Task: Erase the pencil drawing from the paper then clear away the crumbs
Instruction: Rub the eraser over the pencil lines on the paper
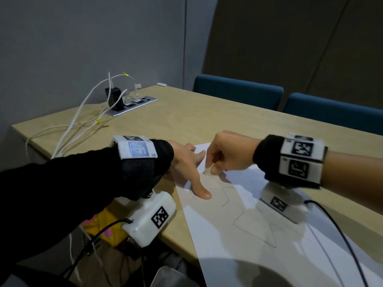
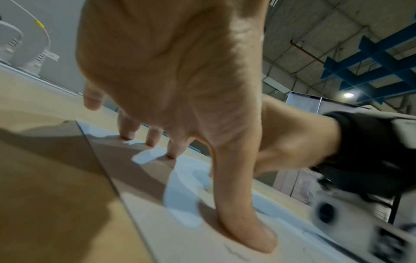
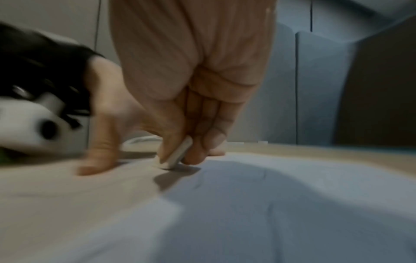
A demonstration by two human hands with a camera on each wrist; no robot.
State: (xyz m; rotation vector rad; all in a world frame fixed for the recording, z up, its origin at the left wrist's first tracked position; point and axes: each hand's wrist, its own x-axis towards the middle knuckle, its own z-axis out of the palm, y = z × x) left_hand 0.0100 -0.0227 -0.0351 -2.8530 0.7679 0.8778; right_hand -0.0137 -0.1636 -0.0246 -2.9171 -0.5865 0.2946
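While left hand (image 1: 187, 162) splays flat on paper (image 1: 238, 224), right hand (image 1: 226, 156) pinches eraser (image 1: 207, 170) mid-frame; we risk creasing sheet if pressing hard.

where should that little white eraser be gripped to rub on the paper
Grip the eraser by its two broad flat faces, coming from above, as the right hand does: it is a thin slab standing on edge on the paper, so thumb and fingertips pinch the faces and leave the lower edge free.
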